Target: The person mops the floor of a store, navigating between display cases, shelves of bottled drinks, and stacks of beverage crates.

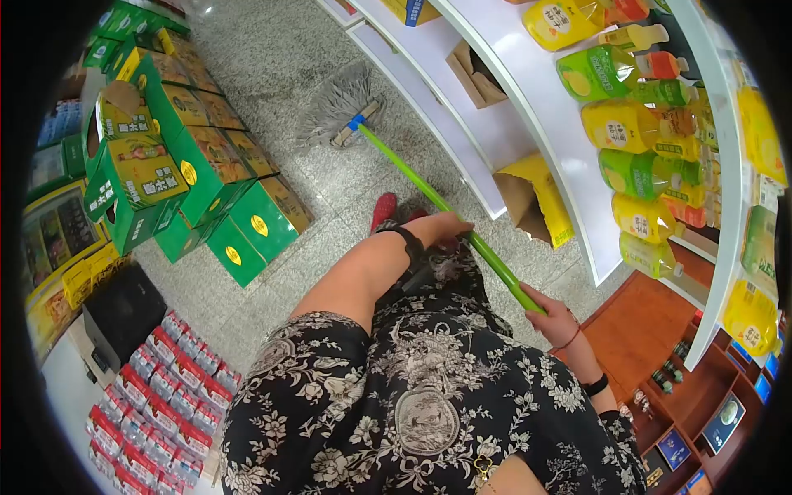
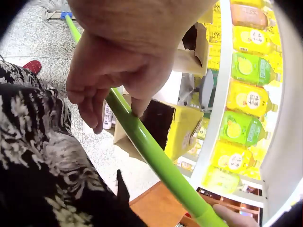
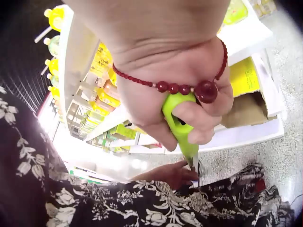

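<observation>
A mop with a bright green handle (image 1: 412,175) slants across the head view. Its grey string head (image 1: 334,103) lies spread on the speckled floor, joined by a blue socket. My left hand (image 1: 445,227) holds the handle partway along; in the left wrist view the left hand's thumb and fingers (image 2: 87,106) lie on either side of the pole. Around the handle's upper end curl the fingers of my right hand (image 1: 549,318). The right wrist view shows that hand (image 3: 199,113) gripping the hollow green end, with a red bead bracelet (image 3: 175,88) at the wrist.
White shelves (image 1: 536,99) with yellow and green drink bottles (image 1: 623,124) curve along the right. A cut-open yellow carton (image 1: 540,198) stands on the low shelf. Green boxes (image 1: 256,227) are stacked left, above red-and-white packs (image 1: 157,404). A red shoe (image 1: 384,210) shows on the floor.
</observation>
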Motion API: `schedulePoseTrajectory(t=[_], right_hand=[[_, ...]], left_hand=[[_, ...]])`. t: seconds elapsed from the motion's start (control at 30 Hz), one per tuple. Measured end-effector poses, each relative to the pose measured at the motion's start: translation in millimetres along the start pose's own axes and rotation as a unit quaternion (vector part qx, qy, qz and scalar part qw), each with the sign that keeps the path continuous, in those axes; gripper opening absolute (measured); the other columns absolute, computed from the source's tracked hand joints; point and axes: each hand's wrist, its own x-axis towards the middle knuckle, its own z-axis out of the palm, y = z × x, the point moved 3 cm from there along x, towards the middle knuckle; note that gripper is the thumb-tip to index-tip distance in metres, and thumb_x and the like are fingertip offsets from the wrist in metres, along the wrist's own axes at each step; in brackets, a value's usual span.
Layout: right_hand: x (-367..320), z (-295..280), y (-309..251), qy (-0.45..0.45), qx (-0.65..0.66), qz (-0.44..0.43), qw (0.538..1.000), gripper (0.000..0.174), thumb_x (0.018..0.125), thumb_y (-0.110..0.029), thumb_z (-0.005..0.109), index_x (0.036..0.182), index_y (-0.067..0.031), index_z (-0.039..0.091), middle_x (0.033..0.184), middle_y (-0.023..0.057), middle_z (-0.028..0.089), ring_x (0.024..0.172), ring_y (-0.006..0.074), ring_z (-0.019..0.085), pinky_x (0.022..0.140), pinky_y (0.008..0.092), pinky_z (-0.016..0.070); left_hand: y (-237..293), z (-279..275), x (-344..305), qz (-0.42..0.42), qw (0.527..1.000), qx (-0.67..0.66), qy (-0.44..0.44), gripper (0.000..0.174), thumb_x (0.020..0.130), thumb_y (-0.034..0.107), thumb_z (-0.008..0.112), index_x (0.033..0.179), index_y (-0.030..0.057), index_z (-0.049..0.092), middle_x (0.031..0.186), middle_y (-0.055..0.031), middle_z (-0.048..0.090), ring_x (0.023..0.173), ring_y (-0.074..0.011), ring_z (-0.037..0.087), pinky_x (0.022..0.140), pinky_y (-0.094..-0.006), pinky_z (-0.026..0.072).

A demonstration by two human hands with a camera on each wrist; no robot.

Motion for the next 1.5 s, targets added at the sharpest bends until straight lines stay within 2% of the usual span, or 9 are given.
schedulePoseTrajectory(t=[0.2, 0.33, 0.6, 0.7, 0.77, 0.97, 1.27, 1.4, 1.5], right_hand=[[100.5, 35.9, -52.8, 0.025, -0.085, -0.175, 0.981, 0.053, 0.08, -0.012, 0.052, 0.132, -0.02, 0.038, 0.069, -0.001, 0.052, 0.055, 0.0066, 0.045, 0.053, 0.0223, 0.0417], [175.5, 82.6, -110.2, -0.045, -0.001, -0.166, 0.985, 0.053, 0.083, -0.015, 0.05, 0.134, -0.0221, 0.034, 0.061, -0.0019, 0.047, 0.053, 0.0065, 0.045, 0.051, 0.0231, 0.0406], [225.5, 56.4, -115.7, -0.016, 0.003, -0.219, 0.975, 0.051, 0.085, -0.019, 0.05, 0.133, -0.023, 0.034, 0.065, -0.0022, 0.048, 0.054, 0.0064, 0.042, 0.051, 0.0224, 0.0382], [175.5, 49.8, -72.5, 0.03, -0.038, -0.238, 0.97, 0.05, 0.086, -0.019, 0.049, 0.134, -0.0225, 0.034, 0.068, -0.0024, 0.049, 0.055, 0.0062, 0.042, 0.052, 0.0219, 0.039], [141.7, 45.9, -32.4, 0.01, -0.038, -0.155, 0.987, 0.051, 0.084, -0.02, 0.049, 0.133, -0.015, 0.034, 0.125, 0.0137, 0.048, 0.102, 0.021, 0.052, 0.089, 0.0274, 0.0382], [45.0, 39.8, 118.0, 0.031, 0.034, -0.041, 0.998, 0.051, 0.084, -0.017, 0.048, 0.133, -0.0197, 0.035, 0.088, 0.0021, 0.058, 0.06, 0.0081, 0.045, 0.06, 0.0229, 0.0428], [-122.4, 31.4, 340.1, 0.069, 0.127, 0.04, 0.989, 0.053, 0.083, -0.006, 0.049, 0.133, -0.0183, 0.036, 0.083, -0.0024, 0.051, 0.065, 0.0039, 0.042, 0.059, 0.0194, 0.0392], [-170.8, 24.1, 373.5, 0.067, 0.146, 0.063, 0.985, 0.051, 0.083, -0.002, 0.049, 0.131, -0.0129, 0.039, 0.093, -0.0019, 0.053, 0.072, 0.0036, 0.044, 0.063, 0.0188, 0.0399], [-174.4, 25.2, 388.5, 0.141, 0.054, -0.052, 0.987, 0.047, 0.082, -0.001, 0.051, 0.128, -0.0103, 0.044, 0.089, -0.0013, 0.055, 0.072, 0.0053, 0.046, 0.064, 0.0205, 0.0412]], left_hand=[[-55.3, -99.2, 50.6, 0.183, 0.96, -0.022, 0.213, 0.037, 0.084, 0.038, 0.049, 0.085, 0.0023, 0.061, 0.065, -0.0103, 0.061, 0.054, -0.0223, 0.061, 0.045, -0.0337, 0.0466], [-44.7, -171.5, -28.4, 0.026, 0.943, -0.133, 0.303, 0.038, 0.084, 0.036, 0.05, 0.084, -0.0012, 0.061, 0.067, -0.0103, 0.061, 0.051, -0.0213, 0.059, 0.044, -0.0319, 0.0459], [-27.8, -211.9, 6.4, 0.064, 0.921, -0.216, 0.319, 0.036, 0.084, 0.037, 0.05, 0.078, 0.0022, 0.056, 0.059, -0.008, 0.057, 0.04, -0.0148, 0.05, 0.034, -0.0287, 0.0335], [-20.7, -151.5, 5.0, 0.062, 0.942, -0.177, 0.278, 0.037, 0.084, 0.037, 0.05, 0.08, 0.0, 0.056, 0.062, -0.0092, 0.056, 0.045, -0.0175, 0.052, 0.038, -0.0301, 0.0371], [-15.6, -103.8, 2.6, 0.044, 0.965, -0.099, 0.24, 0.04, 0.085, 0.038, 0.05, 0.088, -0.001, 0.055, 0.063, -0.0065, 0.057, 0.046, -0.0164, 0.053, 0.039, -0.0287, 0.0373], [-26.0, 48.9, 46.7, 0.016, 0.996, 0.005, 0.085, 0.057, 0.084, 0.049, 0.046, 0.106, -0.0033, 0.053, 0.068, -0.008, 0.063, 0.05, -0.0162, 0.057, 0.038, -0.0274, 0.035], [-34.7, 291.5, 68.3, -0.045, 0.958, 0.218, -0.181, 0.067, 0.083, 0.058, 0.036, 0.119, 0.0033, 0.048, 0.086, -0.0137, 0.065, 0.073, -0.0184, 0.064, 0.051, -0.0279, 0.041], [-42.9, 346.0, 82.2, -0.076, 0.956, 0.205, -0.196, 0.065, 0.081, 0.059, 0.04, 0.12, 0.0076, 0.048, 0.086, -0.0133, 0.065, 0.071, -0.0185, 0.063, 0.05, -0.0268, 0.0401], [-47.8, 347.5, 82.7, -0.08, 0.973, 0.163, -0.145, 0.061, 0.081, 0.056, 0.044, 0.118, 0.0083, 0.05, 0.085, -0.0139, 0.064, 0.074, -0.0191, 0.062, 0.052, -0.0279, 0.0402]])
